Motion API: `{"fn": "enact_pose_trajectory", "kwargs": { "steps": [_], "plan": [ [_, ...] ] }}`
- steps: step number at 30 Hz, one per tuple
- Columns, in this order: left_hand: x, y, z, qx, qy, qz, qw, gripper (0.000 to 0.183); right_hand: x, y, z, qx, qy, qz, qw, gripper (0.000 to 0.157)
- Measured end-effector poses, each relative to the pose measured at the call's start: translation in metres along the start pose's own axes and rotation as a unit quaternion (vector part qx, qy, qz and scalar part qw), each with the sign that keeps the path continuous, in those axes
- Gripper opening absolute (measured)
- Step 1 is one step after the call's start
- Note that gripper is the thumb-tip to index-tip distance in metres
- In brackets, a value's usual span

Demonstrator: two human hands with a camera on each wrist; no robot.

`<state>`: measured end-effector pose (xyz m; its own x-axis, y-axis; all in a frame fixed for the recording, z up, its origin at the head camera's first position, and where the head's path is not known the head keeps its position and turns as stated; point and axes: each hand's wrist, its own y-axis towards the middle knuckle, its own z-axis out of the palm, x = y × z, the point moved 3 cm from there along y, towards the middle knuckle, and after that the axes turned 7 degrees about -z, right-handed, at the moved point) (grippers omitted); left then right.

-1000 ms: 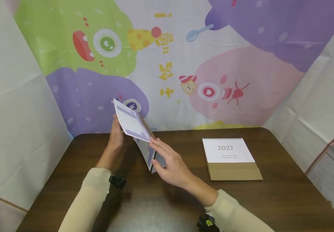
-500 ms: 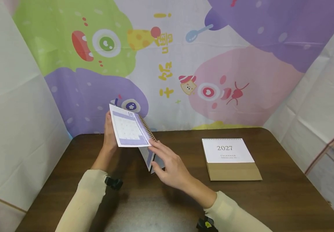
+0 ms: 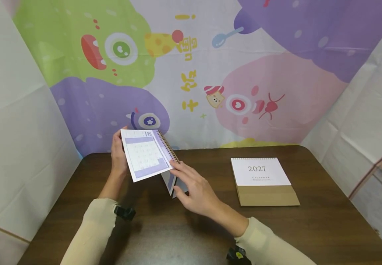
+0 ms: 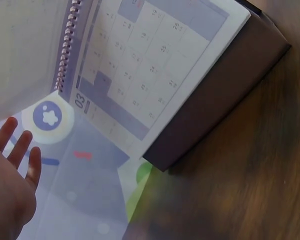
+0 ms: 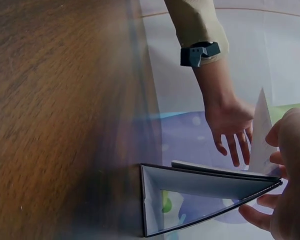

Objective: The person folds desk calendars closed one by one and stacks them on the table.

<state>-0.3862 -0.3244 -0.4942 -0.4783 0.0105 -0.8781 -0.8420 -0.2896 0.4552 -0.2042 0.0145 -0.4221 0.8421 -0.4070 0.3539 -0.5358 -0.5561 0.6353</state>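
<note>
A purple and white spiral desk calendar (image 3: 170,182) stands on the table, its triangular stand (image 5: 205,175) seen end-on in the right wrist view. My right hand (image 3: 195,189) pinches the calendar's spiral top edge, thumb on one side and fingers on the other. One page, marked 02 (image 3: 141,152), is swung out to the left from the rings. My left hand (image 3: 119,154) is behind that page's outer edge, its fingers (image 4: 20,148) extended and loosely spread. Under the raised page, the 03 page (image 4: 135,65) shows in the left wrist view.
A second desk calendar (image 3: 260,173), white with 2027 on it and a tan base, stands on the brown table (image 3: 211,243) to the right. A cartoon-printed cloth (image 3: 191,73) hangs along the table's back edge. White cloth walls (image 3: 15,121) flank both sides.
The 02 page has swung down and to the left, now facing up more. My left hand has moved left and slightly lower with it. The right hand stays at the calendar's top.
</note>
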Motion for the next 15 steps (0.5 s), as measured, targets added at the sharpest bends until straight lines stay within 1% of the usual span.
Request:
{"fn": "enact_pose_trajectory", "kwargs": {
  "steps": [1, 2, 3, 5, 6, 7, 8, 10, 11, 12, 14, 15],
  "plan": [
    [-0.009, -0.004, 0.002, -0.002, 0.005, 0.001, 1.0000, 0.057, 0.000, 0.000, 0.000, 0.002, 0.001, 0.000, 1.000, 0.051],
    [-0.024, -0.011, 0.008, -0.004, 0.007, -0.003, 1.0000, 0.058, 0.000, 0.000, 0.000, 0.004, 0.002, 0.000, 1.000, 0.051],
    [-0.041, -0.020, 0.014, -0.008, 0.000, -0.013, 0.9999, 0.058, 0.000, 0.000, 0.000, 0.005, 0.000, -0.001, 1.000, 0.051],
    [-0.076, -0.037, 0.028, -0.016, 0.001, -0.023, 0.9996, 0.057, 0.000, 0.000, -0.001, 0.007, 0.001, -0.002, 1.000, 0.051],
    [-0.080, -0.040, 0.029, -0.024, 0.012, -0.023, 0.9994, 0.060, -0.001, 0.000, 0.000, 0.008, 0.000, -0.002, 1.000, 0.051],
    [-0.095, -0.048, 0.035, -0.030, 0.020, -0.026, 0.9990, 0.059, -0.001, 0.000, -0.001, 0.009, 0.000, -0.003, 1.000, 0.051],
    [-0.082, -0.043, 0.028, -0.028, 0.018, -0.015, 0.9993, 0.060, -0.001, 0.000, -0.001, 0.010, -0.002, -0.004, 1.000, 0.051],
    [-0.066, -0.038, 0.017, -0.021, 0.024, -0.007, 0.9995, 0.058, -0.002, -0.001, -0.001, 0.015, -0.004, -0.006, 1.000, 0.050],
    [-0.051, -0.034, 0.009, -0.018, 0.021, 0.002, 0.9996, 0.057, -0.002, -0.001, -0.001, 0.018, -0.005, -0.007, 1.000, 0.050],
    [-0.042, -0.032, 0.004, -0.016, 0.017, 0.006, 0.9997, 0.056, -0.002, -0.001, -0.001, 0.021, -0.007, -0.008, 1.000, 0.049],
    [-0.037, -0.032, 0.000, -0.016, 0.030, -0.004, 0.9994, 0.055, -0.003, -0.001, -0.002, 0.029, -0.008, -0.011, 1.000, 0.048],
    [-0.045, -0.037, 0.003, -0.022, 0.050, -0.018, 0.9983, 0.057, -0.003, -0.002, -0.002, 0.032, -0.010, -0.012, 0.999, 0.047]
  ]
}}
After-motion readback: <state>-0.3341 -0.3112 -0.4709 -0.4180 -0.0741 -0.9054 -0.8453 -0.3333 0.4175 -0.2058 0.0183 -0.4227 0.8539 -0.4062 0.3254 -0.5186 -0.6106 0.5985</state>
